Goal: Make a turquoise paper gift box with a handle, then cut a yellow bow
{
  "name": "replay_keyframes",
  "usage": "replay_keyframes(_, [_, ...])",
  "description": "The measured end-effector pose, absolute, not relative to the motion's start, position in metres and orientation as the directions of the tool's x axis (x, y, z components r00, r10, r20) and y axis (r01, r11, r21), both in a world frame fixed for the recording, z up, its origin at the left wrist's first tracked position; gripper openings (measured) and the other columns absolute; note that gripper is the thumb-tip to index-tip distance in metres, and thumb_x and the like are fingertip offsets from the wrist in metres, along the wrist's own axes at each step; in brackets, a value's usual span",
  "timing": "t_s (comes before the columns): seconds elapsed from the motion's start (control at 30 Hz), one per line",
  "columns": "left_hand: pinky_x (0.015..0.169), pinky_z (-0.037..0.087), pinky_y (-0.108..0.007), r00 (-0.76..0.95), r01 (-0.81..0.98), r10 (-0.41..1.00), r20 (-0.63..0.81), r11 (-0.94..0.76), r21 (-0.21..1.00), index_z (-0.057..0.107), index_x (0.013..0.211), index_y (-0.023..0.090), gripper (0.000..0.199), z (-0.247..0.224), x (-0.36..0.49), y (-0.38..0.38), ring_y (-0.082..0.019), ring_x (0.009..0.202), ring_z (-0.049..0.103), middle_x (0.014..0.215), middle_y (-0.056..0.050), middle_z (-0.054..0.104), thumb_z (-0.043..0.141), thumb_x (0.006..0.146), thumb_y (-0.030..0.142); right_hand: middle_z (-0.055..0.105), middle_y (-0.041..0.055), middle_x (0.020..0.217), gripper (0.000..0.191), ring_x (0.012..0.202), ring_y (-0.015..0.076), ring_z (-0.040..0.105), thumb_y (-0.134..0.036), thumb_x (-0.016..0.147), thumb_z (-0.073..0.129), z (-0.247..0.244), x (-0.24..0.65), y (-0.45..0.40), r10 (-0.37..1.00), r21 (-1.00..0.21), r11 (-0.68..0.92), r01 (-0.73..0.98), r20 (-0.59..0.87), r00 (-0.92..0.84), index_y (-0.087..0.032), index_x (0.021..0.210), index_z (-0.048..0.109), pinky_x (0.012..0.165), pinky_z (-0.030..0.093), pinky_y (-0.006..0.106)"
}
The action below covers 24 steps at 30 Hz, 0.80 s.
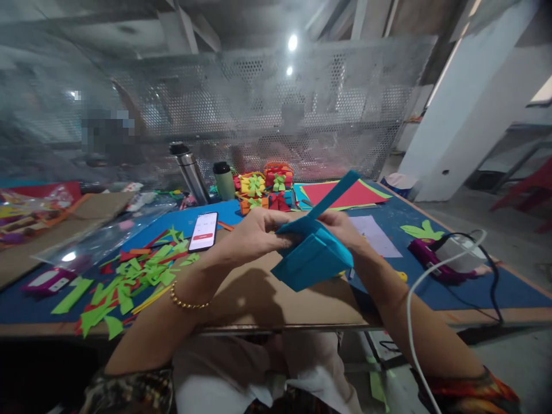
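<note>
A folded blue paper box (317, 261) with a blue strip (334, 195) rising from it is held above a brown cardboard sheet (241, 299). My left hand (261, 233) grips its left side, thumb pressed at the opening. At the back right side, my right hand (338, 227) is closed on the box near the foot of the strip, its fingertips partly hidden behind the paper. Green and red paper cuttings (133, 270) lie in a heap left of my left arm. Beyond my hands stand several small decorated paper boxes (254, 185) with bows.
A phone (203, 232) lies left of my hands. Behind it stand a steel flask (190, 172) and a green bottle (224, 181). Coloured paper sheets (345, 194) are stacked at the back. At right, a white cable (411, 322) passes my forearm near a purple power strip (440, 264).
</note>
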State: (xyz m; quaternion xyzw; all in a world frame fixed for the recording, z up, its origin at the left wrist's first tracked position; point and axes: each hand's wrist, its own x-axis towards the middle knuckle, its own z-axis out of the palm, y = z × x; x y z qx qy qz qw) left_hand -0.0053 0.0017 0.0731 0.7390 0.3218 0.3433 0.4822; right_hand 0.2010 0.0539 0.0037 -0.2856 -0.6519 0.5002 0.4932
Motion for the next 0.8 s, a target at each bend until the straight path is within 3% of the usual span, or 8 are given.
replay_keyframes(0.1, [0.065,0.056,-0.029,0.491,0.297,0.864,0.110,-0.285,0.911,0.085,0.093,0.015,0.030,0.066,-0.013,0.001,-0.018,0.072,0.067,0.083,-0.006,0.078,0.083,0.076,0.040,0.070,-0.0006,0.076,0.034,0.066,0.0134,0.061,-0.055,0.079,0.082,0.021,0.216,0.048,0.862,-0.887,0.436,-0.151,0.459,-0.213,-0.023,0.086,0.073,0.064,0.052,0.028])
replay_keyframes(0.23, [0.059,0.049,-0.026,0.455,0.416,0.890,0.039,-0.251,0.874,0.082,0.088,0.014,0.030,0.051,-0.020,0.008,-0.017,0.069,0.062,0.078,-0.005,0.074,0.079,0.076,0.041,0.070,0.0000,0.074,0.034,0.066,0.0152,0.063,-0.049,0.075,0.088,0.028,0.215,0.033,0.833,-0.868,0.495,-0.045,0.488,-0.261,-0.022,0.092,0.077,0.064,0.054,0.030])
replay_keyframes(0.37, [0.058,0.046,-0.025,0.497,0.433,0.868,-0.010,-0.238,0.869,0.081,0.091,0.015,0.033,0.039,-0.019,0.011,-0.015,0.068,0.060,0.080,-0.003,0.073,0.074,0.079,0.044,0.062,-0.0025,0.060,0.040,0.050,0.0121,0.055,-0.060,0.078,0.083,0.020,0.201,0.030,0.827,-0.849,0.528,-0.009,0.516,-0.223,-0.021,0.081,0.072,0.051,0.047,0.028])
replay_keyframes(0.47, [0.059,0.045,-0.024,0.484,0.413,0.874,0.037,-0.265,0.872,0.079,0.090,0.015,0.030,0.034,-0.016,0.008,-0.014,0.067,0.058,0.077,-0.002,0.070,0.066,0.085,0.042,0.068,0.0008,0.069,0.040,0.054,0.0127,0.058,-0.060,0.081,0.081,0.014,0.195,0.031,0.809,-0.832,0.553,0.043,0.523,-0.269,-0.021,0.078,0.072,0.053,0.048,0.028])
replay_keyframes(0.6, [0.057,0.042,-0.023,0.464,0.427,0.882,0.077,-0.299,0.853,0.072,0.074,0.016,0.027,0.029,-0.015,0.002,-0.012,0.062,0.051,0.067,0.001,0.061,0.061,0.086,0.038,0.069,0.0009,0.069,0.039,0.054,0.0131,0.059,-0.059,0.083,0.079,0.008,0.192,0.028,0.824,-0.837,0.532,0.128,0.477,-0.305,-0.020,0.080,0.073,0.053,0.047,0.028])
replay_keyframes(0.73, [0.057,0.043,-0.023,0.423,0.401,0.904,0.057,-0.243,0.883,0.077,0.080,0.016,0.028,0.025,-0.019,0.001,-0.013,0.065,0.054,0.073,0.000,0.066,0.063,0.084,0.040,0.064,-0.0018,0.064,0.047,0.051,0.0134,0.057,-0.066,0.081,0.078,0.008,0.190,0.028,0.851,-0.874,0.471,0.120,0.415,-0.322,-0.021,0.089,0.073,0.050,0.045,0.028])
replay_keyframes(0.8, [0.056,0.044,-0.022,0.400,0.415,0.916,0.041,-0.221,0.883,0.079,0.083,0.016,0.029,0.024,-0.021,0.002,-0.014,0.065,0.055,0.073,0.000,0.067,0.064,0.084,0.041,0.065,-0.0010,0.070,0.043,0.055,0.0133,0.059,-0.063,0.086,0.075,0.013,0.195,0.027,0.848,-0.839,0.521,0.159,0.486,-0.214,-0.021,0.095,0.072,0.054,0.047,0.029])
